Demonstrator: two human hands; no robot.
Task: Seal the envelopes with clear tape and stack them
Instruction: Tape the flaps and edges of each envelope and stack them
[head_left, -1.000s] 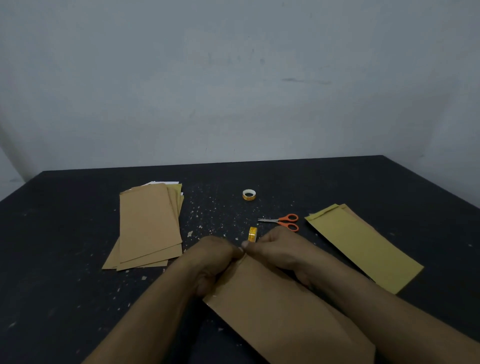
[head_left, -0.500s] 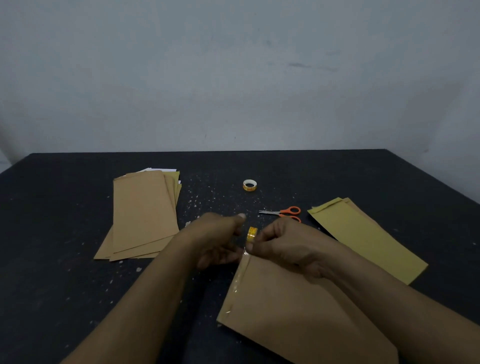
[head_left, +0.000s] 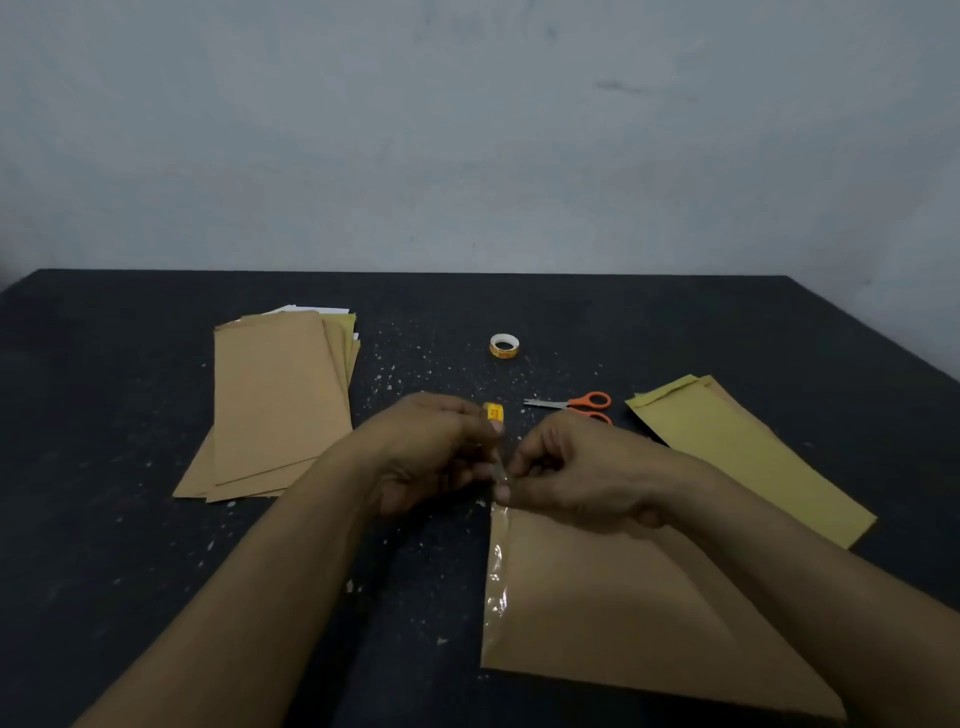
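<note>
A brown envelope (head_left: 613, 613) lies in front of me on the black table (head_left: 104, 519), with a strip of clear tape (head_left: 497, 577) along its left edge. My left hand (head_left: 431, 452) holds a small yellow tape roll (head_left: 493, 413) just above the envelope's far corner. My right hand (head_left: 576, 478) pinches the tape's end at that corner, fingers curled. Several brown envelopes (head_left: 275, 400) are piled at the left. Two yellowish envelopes (head_left: 748, 452) lie at the right.
A second tape roll (head_left: 504, 346) lies flat further back in the middle. Orange-handled scissors (head_left: 576, 405) lie just behind my right hand. White specks dot the tabletop. A pale wall rises behind the table's far edge.
My hands have drawn apart slightly and the envelope's taped edge has come into view. The envelope now lies more to the right, and my left hand has lifted the roll off the corner.
</note>
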